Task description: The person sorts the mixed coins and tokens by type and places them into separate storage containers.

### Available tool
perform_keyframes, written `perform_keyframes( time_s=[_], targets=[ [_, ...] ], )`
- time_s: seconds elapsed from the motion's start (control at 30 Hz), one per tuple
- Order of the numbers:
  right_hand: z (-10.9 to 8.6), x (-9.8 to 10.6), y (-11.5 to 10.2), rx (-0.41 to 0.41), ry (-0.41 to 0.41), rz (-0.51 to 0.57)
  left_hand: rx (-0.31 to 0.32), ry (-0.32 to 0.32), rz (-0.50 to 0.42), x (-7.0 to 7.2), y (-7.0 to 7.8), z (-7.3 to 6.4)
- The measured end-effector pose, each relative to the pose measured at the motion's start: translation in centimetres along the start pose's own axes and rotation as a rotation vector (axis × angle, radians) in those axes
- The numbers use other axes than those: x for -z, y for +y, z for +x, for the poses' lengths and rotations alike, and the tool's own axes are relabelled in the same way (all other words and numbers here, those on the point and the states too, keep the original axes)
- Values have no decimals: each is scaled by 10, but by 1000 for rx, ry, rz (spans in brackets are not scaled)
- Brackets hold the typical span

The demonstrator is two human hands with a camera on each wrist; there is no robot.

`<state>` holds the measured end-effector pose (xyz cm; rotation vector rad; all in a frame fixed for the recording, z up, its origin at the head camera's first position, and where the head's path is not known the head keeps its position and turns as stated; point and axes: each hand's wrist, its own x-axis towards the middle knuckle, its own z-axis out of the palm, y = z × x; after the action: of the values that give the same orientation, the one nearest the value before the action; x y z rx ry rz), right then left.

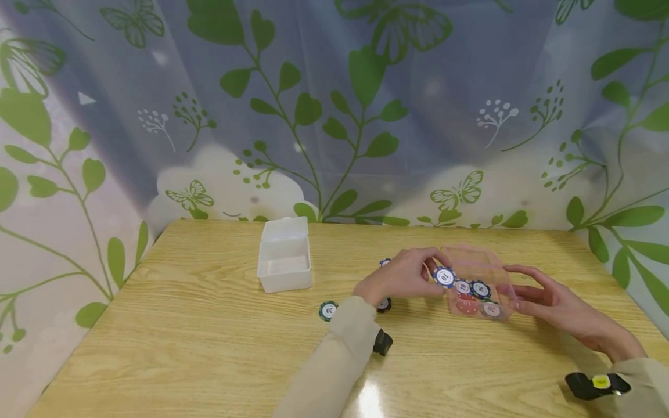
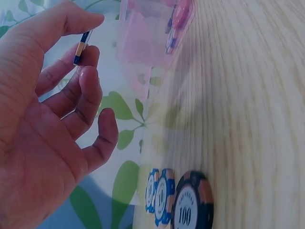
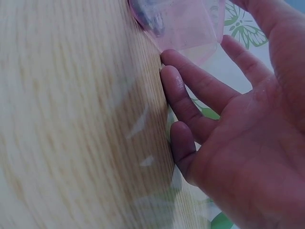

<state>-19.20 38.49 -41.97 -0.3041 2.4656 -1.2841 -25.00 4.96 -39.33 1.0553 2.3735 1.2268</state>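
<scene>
My left hand [image 1: 399, 273] pinches a blue-and-white poker chip [image 1: 445, 277] marked 10 between thumb and fingertip. In the left wrist view the chip [image 2: 82, 47] is seen edge-on. The chip is at the left side of a see-through pink box [image 1: 453, 313], whose lid [image 1: 473, 255] stands open at the back. Inside lie several chips, among them a dark blue one [image 1: 479, 289] and a red one [image 1: 467, 304]. My right hand [image 1: 564, 310] touches the box's right side with spread fingers [image 3: 205, 83].
An open white box [image 1: 284, 278] stands left of centre. A green chip [image 1: 328, 312] marked 20 lies near my left sleeve. A black chip [image 2: 187, 207] marked 100 and two blue chips [image 2: 163, 198] lie by my left hand. A leaf-printed curtain [image 1: 334, 145] hangs behind the table.
</scene>
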Motion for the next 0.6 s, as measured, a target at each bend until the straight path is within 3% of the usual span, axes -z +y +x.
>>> perform_keyframes(
  time_s=[0.37, 0.6],
  targets=[
    [0, 0, -2, -12, -2, -10, 14, 14, -51, -9, 4, 5],
    [-1, 0, -2, -12, -5, 7, 22, 21, -29, -14, 6, 9]
  ],
)
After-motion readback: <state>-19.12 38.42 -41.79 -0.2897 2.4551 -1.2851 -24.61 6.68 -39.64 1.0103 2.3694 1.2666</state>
